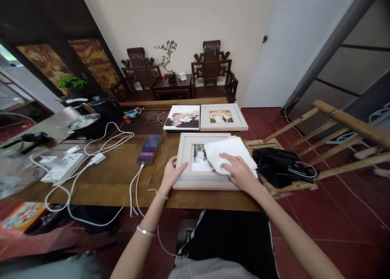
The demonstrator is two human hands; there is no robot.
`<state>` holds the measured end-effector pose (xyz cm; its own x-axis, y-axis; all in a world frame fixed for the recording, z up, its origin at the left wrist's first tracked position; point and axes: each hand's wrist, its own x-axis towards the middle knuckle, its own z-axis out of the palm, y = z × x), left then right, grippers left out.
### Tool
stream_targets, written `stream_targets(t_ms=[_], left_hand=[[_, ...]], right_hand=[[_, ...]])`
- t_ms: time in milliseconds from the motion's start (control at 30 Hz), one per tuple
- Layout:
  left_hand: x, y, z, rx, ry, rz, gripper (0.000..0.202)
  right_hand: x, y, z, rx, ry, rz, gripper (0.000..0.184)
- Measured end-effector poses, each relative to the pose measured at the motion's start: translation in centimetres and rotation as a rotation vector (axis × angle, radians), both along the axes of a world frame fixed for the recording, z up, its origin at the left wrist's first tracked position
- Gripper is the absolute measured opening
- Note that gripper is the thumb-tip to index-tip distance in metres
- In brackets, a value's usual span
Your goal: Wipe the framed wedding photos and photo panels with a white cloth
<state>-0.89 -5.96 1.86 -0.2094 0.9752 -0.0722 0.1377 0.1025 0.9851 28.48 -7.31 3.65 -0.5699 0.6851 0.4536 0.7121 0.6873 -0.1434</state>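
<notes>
A light wooden picture frame (183, 181) lies flat near the table's front edge, with a photo (198, 159) behind its pale mat. My left hand (173, 172) grips the frame's left side, thumb on top and fingers curled at the edge. Over the frame's right half, my right hand (239, 171) presses a folded white cloth (228, 149) against the surface. The cloth hides part of the photo and the right border. Just behind lie a second framed photo (239, 116) and a white-edged photo panel (183, 117), side by side.
A phone (149, 149) with a white cable lies left of the frame. Farther left are a white power strip (65, 167), tangled cords and a glass-lidded pot (83, 122). A bamboo chair (344, 116) bearing a black bag (280, 167) stands at the right.
</notes>
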Motion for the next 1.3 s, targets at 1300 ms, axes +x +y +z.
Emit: stream_targets(t_ms=[1300], left_hand=[[0.1,4.2,-2.7,0.602,0.716,-0.328,0.043]], right_hand=[[-4.4,6.6,3.6,0.195,-0.068,-0.114,0.052]])
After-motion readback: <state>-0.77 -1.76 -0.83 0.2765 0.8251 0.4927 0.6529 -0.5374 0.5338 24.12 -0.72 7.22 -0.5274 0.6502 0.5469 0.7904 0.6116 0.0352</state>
